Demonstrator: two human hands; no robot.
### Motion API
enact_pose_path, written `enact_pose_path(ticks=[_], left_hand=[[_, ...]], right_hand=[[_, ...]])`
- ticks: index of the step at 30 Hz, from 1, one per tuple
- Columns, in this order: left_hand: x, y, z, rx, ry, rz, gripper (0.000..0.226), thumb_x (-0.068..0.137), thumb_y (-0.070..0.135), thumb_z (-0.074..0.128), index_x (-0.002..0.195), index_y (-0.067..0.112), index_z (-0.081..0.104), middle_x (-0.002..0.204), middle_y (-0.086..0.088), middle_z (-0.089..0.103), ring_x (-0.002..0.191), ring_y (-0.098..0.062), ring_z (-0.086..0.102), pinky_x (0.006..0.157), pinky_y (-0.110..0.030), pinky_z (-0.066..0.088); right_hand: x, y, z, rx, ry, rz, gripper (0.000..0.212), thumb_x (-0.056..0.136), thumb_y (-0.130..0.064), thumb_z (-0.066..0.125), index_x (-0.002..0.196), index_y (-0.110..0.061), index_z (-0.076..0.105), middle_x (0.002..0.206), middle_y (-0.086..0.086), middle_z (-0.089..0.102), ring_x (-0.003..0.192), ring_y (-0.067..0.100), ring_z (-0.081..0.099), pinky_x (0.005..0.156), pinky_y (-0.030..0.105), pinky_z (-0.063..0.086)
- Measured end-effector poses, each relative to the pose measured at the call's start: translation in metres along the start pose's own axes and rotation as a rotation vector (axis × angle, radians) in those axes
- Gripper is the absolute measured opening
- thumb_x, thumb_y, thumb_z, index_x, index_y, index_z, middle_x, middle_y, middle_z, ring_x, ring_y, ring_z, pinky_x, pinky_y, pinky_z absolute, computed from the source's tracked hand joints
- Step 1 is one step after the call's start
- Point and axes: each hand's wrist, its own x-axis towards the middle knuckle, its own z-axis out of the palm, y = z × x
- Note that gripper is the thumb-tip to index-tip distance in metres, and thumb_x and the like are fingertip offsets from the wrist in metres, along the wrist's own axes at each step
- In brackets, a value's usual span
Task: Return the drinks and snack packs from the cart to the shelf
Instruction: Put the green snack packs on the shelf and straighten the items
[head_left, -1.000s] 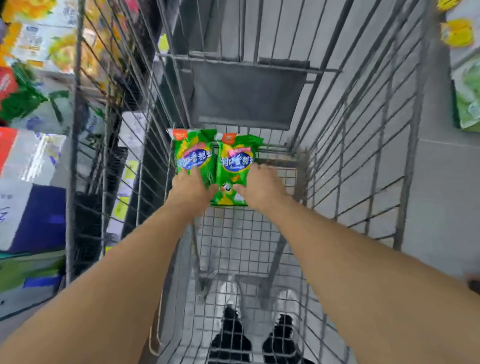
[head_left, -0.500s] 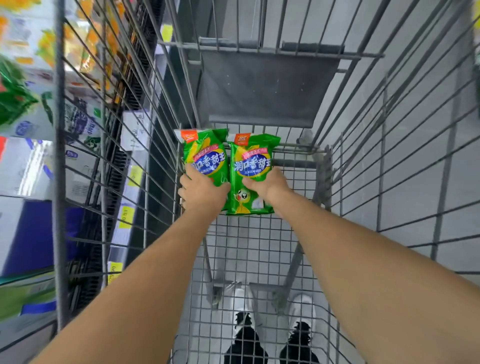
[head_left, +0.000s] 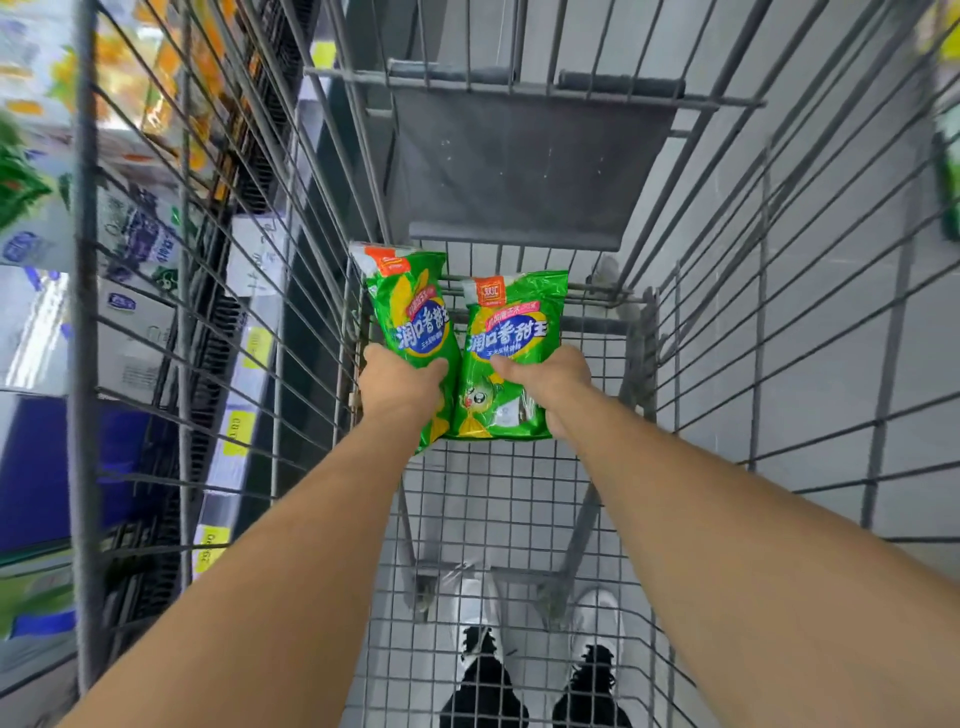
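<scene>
Both my arms reach down into a grey wire cart (head_left: 639, 332). My left hand (head_left: 400, 382) grips the lower half of a green snack pack (head_left: 410, 306) with a yellow corn picture and blue label. My right hand (head_left: 550, 382) grips a second, matching green snack pack (head_left: 511, 322) beside it. Both packs stand roughly upright, side by side and touching, held above the cart's mesh floor at its far end. No drinks show inside the cart.
The shelf (head_left: 244, 332) runs along the left, behind the cart's wire side, with yellow price tags and blurred boxes and packs. A grey fold-down flap (head_left: 524, 166) hangs at the cart's far end. Grey floor tiles and my shoes (head_left: 540, 670) show through the mesh.
Both hands have lifted the two packs up from the cart floor and slightly towards me; my view has tilted so the cart sides fill more of the frame.
</scene>
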Motion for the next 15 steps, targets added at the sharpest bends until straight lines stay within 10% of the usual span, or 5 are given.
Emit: enact_pose_path(ticks=[11, 15], left_hand=[[-0.106, 0.041, -0.084, -0.160, -0.142, -0.039, 0.052, 0.067, 0.024, 0.088, 0.106, 0.009, 0.057, 0.101, -0.011, 0.067, 0.075, -0.024, 0.065, 0.067, -0.037, 0.055], [-0.168, 0.063, -0.142, -0.242, -0.250, 0.011, 0.042, 0.058, 0.016, 0.091, 0.094, 0.009, 0.071, 0.088, -0.012, 0.077, 0.080, -0.039, 0.073, 0.071, -0.056, 0.060]], right_hand=[[-0.120, -0.047, -0.081, -0.061, -0.042, -0.175, 0.059, 0.065, -0.031, 0.092, 0.100, -0.011, 0.049, 0.103, 0.002, 0.059, 0.097, 0.020, 0.056, 0.084, 0.032, 0.048], [-0.195, -0.089, -0.131, -0.069, -0.066, -0.285, 0.073, 0.046, -0.046, 0.094, 0.103, -0.014, 0.062, 0.100, 0.001, 0.071, 0.094, 0.020, 0.066, 0.094, 0.039, 0.054]])
